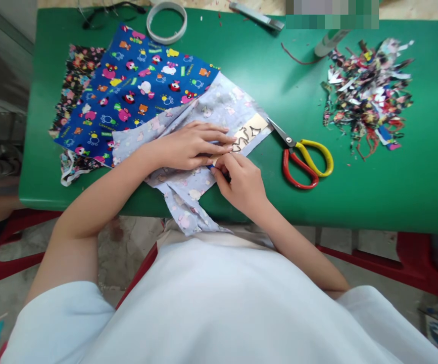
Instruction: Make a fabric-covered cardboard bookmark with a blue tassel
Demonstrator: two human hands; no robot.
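A pale lilac printed cloth (219, 103) lies on the green table (393, 182), one end hanging over the front edge. My left hand (192, 145) lies flat on it, fingers stretched out and pressing the cloth beside a tan cardboard template (249, 132). My right hand (241, 182) is closed in a pinch on a thin dark pen-like tool (211, 167), its tip on the cloth just under my left fingers.
A blue cartoon-print cloth (135, 86) overlaps a dark floral cloth (77, 76) at the left. Red-and-yellow scissors (304, 156) lie right of the template. A heap of cloth scraps (368, 93) sits far right. A tape roll (166, 21) and a metal strip (256, 15) lie at the back.
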